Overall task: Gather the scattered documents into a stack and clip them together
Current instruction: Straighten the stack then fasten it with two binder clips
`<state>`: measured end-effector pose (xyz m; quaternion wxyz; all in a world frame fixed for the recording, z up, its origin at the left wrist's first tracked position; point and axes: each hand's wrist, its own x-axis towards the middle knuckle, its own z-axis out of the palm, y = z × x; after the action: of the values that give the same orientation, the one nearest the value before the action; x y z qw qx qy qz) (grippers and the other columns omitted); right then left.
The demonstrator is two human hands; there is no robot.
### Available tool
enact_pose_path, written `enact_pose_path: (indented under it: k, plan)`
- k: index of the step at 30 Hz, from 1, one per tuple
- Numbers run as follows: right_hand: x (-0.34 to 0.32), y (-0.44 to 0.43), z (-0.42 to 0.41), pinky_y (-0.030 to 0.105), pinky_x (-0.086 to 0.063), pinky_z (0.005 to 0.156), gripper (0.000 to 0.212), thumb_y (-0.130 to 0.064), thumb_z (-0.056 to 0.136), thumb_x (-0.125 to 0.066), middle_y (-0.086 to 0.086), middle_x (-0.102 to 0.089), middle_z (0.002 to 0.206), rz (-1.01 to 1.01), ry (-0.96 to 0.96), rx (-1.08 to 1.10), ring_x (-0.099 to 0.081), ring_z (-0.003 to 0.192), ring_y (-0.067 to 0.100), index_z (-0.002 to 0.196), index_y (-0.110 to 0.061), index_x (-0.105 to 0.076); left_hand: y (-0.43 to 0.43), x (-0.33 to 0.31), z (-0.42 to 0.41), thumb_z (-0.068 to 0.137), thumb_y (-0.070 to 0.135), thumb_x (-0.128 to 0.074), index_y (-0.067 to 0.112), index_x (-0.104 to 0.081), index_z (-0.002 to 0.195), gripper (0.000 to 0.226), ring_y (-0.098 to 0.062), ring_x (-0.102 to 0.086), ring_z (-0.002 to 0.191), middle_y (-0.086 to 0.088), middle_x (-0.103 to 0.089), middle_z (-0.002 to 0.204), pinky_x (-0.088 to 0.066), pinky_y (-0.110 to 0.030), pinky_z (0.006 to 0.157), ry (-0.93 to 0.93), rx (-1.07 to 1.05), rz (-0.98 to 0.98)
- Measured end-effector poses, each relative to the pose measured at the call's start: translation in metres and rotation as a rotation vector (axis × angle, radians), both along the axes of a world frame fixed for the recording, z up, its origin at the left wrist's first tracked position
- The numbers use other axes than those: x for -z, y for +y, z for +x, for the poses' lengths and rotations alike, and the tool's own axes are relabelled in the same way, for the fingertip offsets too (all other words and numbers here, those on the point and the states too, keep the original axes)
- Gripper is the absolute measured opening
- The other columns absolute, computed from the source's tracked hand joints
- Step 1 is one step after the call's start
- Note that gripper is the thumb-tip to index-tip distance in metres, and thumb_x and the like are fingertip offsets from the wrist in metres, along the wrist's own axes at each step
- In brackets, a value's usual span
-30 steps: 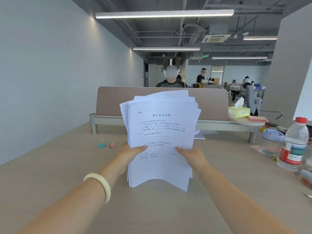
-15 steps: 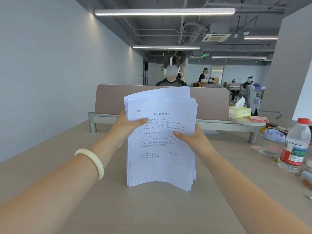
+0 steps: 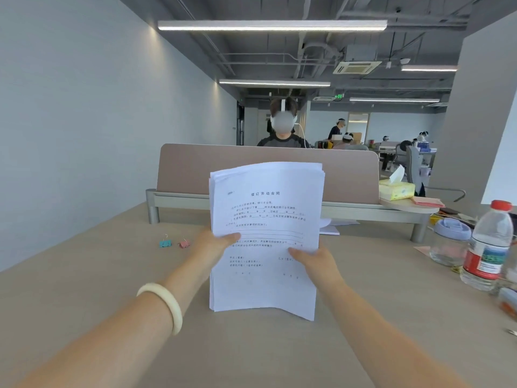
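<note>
A stack of white printed documents [image 3: 265, 214] stands upright on its bottom edge on the beige desk [image 3: 84, 289], its sheets nearly squared. My left hand [image 3: 215, 245] grips its left edge at mid height, thumb on the front page. My right hand [image 3: 313, 260] holds the right edge a little lower. Two small binder clips lie on the desk to the left: a teal clip [image 3: 165, 243] and a pink clip [image 3: 184, 243]. Another white sheet [image 3: 331, 226] lies flat behind the stack.
A beige partition [image 3: 195, 169] closes the desk's far edge, with a person seated behind it. At the right stand a water bottle [image 3: 488, 247], a lidded glass jar [image 3: 449, 242], a tissue box [image 3: 396, 189] and pink papers [image 3: 428, 201].
The fanned, uneven sheets have been squared into a neater stack. My left hand went up the left edge, then came back down to mid height; the two clips show again.
</note>
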<state>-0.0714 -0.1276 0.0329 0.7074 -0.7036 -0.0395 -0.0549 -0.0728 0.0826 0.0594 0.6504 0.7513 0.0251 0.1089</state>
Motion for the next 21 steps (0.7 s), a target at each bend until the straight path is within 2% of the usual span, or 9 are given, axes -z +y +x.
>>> enact_pose_path:
  k: [4,8,10,12,15,18,21]
  plan:
    - [-0.017,0.001,0.001,0.016,-0.054,0.062,0.029,-0.014,0.089,-0.062,-0.004,-0.07,0.106,-0.008,-0.089,0.027,-0.067,0.088,0.008,0.118,-0.018,-0.058,-0.007,-0.023,0.002,0.086,0.011,-0.064,0.01,-0.058,0.122,0.037,-0.018,-0.059,0.096,0.0,-0.062,0.107,-0.042,-0.027,0.085,-0.151,-0.053,0.01]
    - [-0.029,-0.007,0.0,0.031,-0.055,0.081,0.049,-0.021,0.082,-0.071,-0.004,-0.067,0.119,-0.011,-0.158,-0.006,-0.067,0.103,0.013,0.127,-0.022,-0.052,-0.001,-0.036,0.006,0.077,0.013,-0.074,0.016,-0.051,0.122,0.05,-0.014,-0.062,0.095,0.006,-0.063,0.11,-0.045,-0.021,0.071,-0.192,-0.011,-0.014]
    - [-0.032,-0.011,-0.001,0.03,-0.054,0.082,0.056,-0.023,0.079,-0.075,-0.006,-0.065,0.12,0.002,-0.166,-0.023,-0.065,0.105,0.012,0.128,-0.022,-0.047,0.007,-0.029,0.009,0.069,0.02,-0.081,0.018,-0.048,0.124,0.064,-0.012,-0.064,0.102,0.007,-0.065,0.115,-0.048,-0.022,0.075,-0.163,0.026,-0.069]
    - [-0.034,-0.01,-0.005,0.024,-0.051,0.076,0.054,-0.022,0.082,-0.073,-0.009,-0.061,0.118,0.024,-0.18,-0.029,-0.062,0.103,0.007,0.126,-0.023,-0.042,0.011,-0.019,0.01,0.066,0.024,-0.082,0.019,-0.046,0.127,0.071,-0.015,-0.064,0.107,0.005,-0.065,0.118,-0.049,-0.029,0.084,-0.124,0.023,-0.1]
    - [-0.032,-0.003,-0.007,0.018,-0.046,0.07,0.052,-0.017,0.086,-0.067,-0.014,-0.057,0.113,0.021,-0.19,-0.028,-0.058,0.099,0.002,0.125,-0.028,-0.034,0.006,-0.009,0.008,0.078,0.016,-0.074,0.02,-0.049,0.125,0.053,-0.017,-0.061,0.109,0.004,-0.065,0.119,-0.045,-0.031,0.089,-0.08,0.032,-0.093]
    - [-0.032,0.001,-0.005,0.018,-0.043,0.064,0.029,-0.015,0.095,-0.052,-0.012,-0.054,0.101,-0.019,-0.18,0.042,-0.055,0.094,0.012,0.117,-0.024,-0.035,-0.001,-0.008,0.001,0.088,0.018,-0.063,0.018,-0.053,0.124,0.038,-0.02,-0.06,0.111,0.001,-0.064,0.121,-0.045,-0.032,0.091,-0.103,-0.014,-0.018]
    - [-0.036,0.0,-0.005,0.019,-0.043,0.066,0.012,-0.013,0.098,-0.045,-0.012,-0.053,0.092,-0.044,-0.208,0.085,-0.053,0.087,0.012,0.106,-0.019,-0.038,-0.003,-0.013,-0.002,0.092,0.014,-0.056,0.014,-0.053,0.124,0.033,-0.022,-0.059,0.111,-0.001,-0.063,0.12,-0.045,-0.03,0.087,-0.195,-0.048,0.015]
